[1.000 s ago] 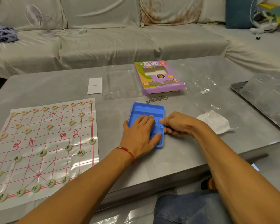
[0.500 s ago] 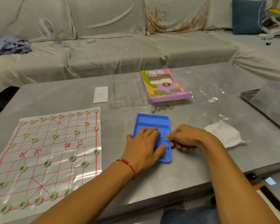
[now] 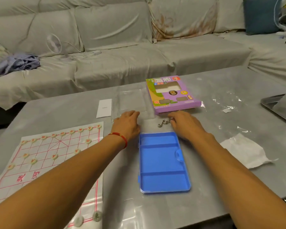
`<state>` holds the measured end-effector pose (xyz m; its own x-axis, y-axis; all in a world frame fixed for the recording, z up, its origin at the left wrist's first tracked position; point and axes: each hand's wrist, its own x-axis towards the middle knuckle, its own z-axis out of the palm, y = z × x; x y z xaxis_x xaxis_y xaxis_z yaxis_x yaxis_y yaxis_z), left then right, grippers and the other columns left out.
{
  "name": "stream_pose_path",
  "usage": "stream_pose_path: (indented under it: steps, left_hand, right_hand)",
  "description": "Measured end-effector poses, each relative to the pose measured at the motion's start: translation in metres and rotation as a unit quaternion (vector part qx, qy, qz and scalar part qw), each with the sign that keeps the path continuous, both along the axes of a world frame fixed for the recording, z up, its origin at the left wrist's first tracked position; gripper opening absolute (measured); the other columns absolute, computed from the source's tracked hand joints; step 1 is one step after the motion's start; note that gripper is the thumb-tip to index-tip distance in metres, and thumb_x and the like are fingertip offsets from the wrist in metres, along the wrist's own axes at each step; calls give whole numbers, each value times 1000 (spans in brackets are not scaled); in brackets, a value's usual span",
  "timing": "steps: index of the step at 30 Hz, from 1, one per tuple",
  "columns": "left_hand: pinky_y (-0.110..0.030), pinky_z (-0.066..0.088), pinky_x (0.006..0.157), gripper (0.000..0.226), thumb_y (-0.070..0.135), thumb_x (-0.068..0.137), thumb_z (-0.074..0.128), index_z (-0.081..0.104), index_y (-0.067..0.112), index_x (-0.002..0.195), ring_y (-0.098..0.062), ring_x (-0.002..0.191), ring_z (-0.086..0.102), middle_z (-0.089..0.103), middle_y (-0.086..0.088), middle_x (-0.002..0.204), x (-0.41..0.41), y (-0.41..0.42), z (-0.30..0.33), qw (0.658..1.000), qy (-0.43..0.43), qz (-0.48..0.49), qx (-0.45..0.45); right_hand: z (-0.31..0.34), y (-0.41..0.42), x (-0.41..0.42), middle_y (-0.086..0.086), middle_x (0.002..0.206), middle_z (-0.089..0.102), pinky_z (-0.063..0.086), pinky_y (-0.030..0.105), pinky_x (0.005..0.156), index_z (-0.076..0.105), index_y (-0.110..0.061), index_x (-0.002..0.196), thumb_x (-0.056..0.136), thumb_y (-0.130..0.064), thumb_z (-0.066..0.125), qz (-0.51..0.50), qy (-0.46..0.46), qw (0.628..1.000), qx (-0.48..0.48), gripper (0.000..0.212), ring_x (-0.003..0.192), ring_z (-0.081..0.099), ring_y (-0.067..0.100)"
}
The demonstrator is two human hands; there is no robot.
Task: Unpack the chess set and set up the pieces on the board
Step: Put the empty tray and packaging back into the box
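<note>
Head view: chess pieces sit on the board at counter left. Blue case lies shut, contents unseen. Left hand loosely curled, holding nothing; right hand touches metal hooks, grip unclear.

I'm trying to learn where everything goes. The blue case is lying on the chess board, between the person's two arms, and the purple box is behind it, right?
Not quite. The blue case lies on the bare grey table, to the right of the chess board, not on it. The head view shows this. It is between the two arms, and the purple box is behind it.
</note>
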<state>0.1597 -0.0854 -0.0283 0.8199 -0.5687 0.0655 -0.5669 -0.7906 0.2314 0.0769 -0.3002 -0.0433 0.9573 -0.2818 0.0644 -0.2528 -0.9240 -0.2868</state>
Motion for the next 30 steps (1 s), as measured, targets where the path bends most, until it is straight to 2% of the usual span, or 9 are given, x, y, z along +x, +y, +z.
stream_pose_path:
  steps: [4,8,10,13,16,20,25,27,30]
  left_hand:
    - [-48,35,109,47,23,94,46,40,17,140,-27,134,34,38,-6,147,-9,3,-13,1000,-25,0,11]
    - [-42,32,110,44,26,98,43,41,18,141,-26,135,35,40,-4,148,-19,12,-15,999,-37,-6,-17]
    - [-41,32,110,45,27,99,42,40,18,143,-24,136,34,40,-3,149,-26,16,-15,999,-34,-6,-27]
    - [-44,30,111,47,27,99,41,36,20,146,-23,138,32,38,-1,150,-41,24,-21,998,-28,-11,-47]
    - [-43,27,115,48,30,100,36,33,22,148,-21,140,29,34,1,153,-52,32,-30,997,-33,-14,-75]
    - [-40,15,120,52,38,102,26,25,21,151,-18,147,14,20,1,159,-66,40,-42,993,-42,17,-110]
    - [-42,7,121,55,43,101,20,16,22,153,-15,148,7,14,2,161,-68,40,-55,988,-33,59,-138]
    - [-41,7,122,54,40,102,23,16,22,153,-15,148,7,15,1,160,-66,39,-56,986,-32,76,-143]
    - [-40,8,122,54,38,102,24,17,20,153,-15,148,7,15,0,160,-68,38,-55,985,-33,83,-146]
  right_hand:
    - [-8,-9,-2,-1,135,51,45,46,96,51,-36,137,101,-34,44,56,47,995,-62,37,121,46,28]
    - [-8,-17,-8,5,115,59,45,37,87,66,-25,120,96,-24,59,48,-1,998,-31,24,108,51,30]
    - [-9,-18,-15,5,107,59,44,35,80,67,-23,109,92,-15,64,25,-26,999,-10,19,103,54,29]
    - [-9,-18,-27,6,102,59,43,34,74,61,-17,102,85,0,57,13,-22,1000,-5,25,96,54,29]
    - [-2,-17,-34,8,102,62,44,34,73,60,-14,99,79,5,51,-12,-14,1000,-8,29,93,55,31]
    - [19,-1,-28,9,100,68,44,30,73,68,-10,94,81,7,54,-41,-126,991,25,25,95,60,31]
    - [56,57,21,-3,86,70,53,26,77,73,-15,92,84,-1,67,47,-207,967,143,18,81,64,14]
    - [55,73,38,-1,87,71,56,30,80,73,-15,92,84,1,66,59,-189,966,168,19,82,66,14]
    - [40,83,47,2,95,71,56,30,85,73,-14,97,86,-2,67,68,-95,984,135,17,88,64,15]
